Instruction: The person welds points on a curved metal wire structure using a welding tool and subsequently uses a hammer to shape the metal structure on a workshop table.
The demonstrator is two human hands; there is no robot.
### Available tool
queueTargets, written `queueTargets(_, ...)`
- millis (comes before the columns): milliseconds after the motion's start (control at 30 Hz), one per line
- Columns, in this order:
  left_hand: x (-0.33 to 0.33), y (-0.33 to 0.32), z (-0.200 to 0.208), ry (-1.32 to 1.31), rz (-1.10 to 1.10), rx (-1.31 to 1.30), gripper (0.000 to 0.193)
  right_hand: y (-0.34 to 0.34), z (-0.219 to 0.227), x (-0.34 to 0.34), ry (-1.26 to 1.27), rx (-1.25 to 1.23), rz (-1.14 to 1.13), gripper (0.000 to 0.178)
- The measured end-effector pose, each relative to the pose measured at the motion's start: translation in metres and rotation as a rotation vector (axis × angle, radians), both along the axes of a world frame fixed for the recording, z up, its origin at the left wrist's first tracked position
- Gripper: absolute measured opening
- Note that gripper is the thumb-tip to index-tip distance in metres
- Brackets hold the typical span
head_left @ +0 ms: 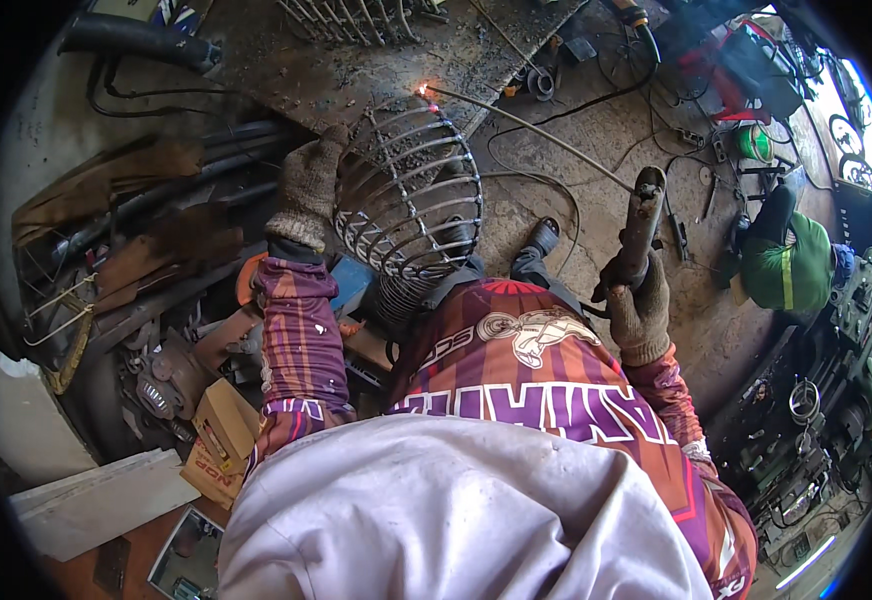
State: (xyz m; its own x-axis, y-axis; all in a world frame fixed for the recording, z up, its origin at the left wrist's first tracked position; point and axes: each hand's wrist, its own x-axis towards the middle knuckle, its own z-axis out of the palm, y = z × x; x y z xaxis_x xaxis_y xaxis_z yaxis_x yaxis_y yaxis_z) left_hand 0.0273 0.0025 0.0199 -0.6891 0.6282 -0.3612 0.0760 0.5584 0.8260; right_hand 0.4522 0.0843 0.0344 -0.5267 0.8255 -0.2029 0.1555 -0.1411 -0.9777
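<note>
Grey metal rods, bent into curved ribs and joined along a spine, form an open rounded cage (463, 158) in front of the person, between the two hands and by the near edge of a worn, brown, debris-strewn counter (266, 65). The cage's long axis runs roughly up and down the view, from the counter edge toward the person's lap, while its spine slants from upper left to lower right.

The left hand (308, 190), in a brown-grey knitted glove, lies against the cage's left side; whether its fingers close around a rod I cannot tell. The right hand (642, 322), in a matching glove, is clenched around a dark, worn, tubular electrode holder (644, 215), which stands nearly upright in the view, its head directed away from the body. From that head a long, thin, straight grey welding rod (536, 127) slants up and leftward, its far tip pointing at the cage's upper end, where a bright orange glow (423, 91) shows.

A second group of curved grey rods (351, 18) lies on the counter beyond. At right, well apart, a person in a green top with a yellow stripe (791, 272) bends low near a bright green spool (755, 143).
</note>
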Motion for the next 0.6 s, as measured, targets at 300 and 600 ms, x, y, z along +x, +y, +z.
queueTargets(300, -0.012, -0.005, -0.010, -0.020, -0.065, -0.053, 0.039, 0.001, 0.007, -0.003, -0.054, 0.061, 0.030, 0.057)
queueTargets(600, -0.017, -0.002, -0.020, 0.045, -0.083, -0.021, 0.038, 0.002, 0.008, -0.007, 0.061, 0.064, 0.013, 0.051)
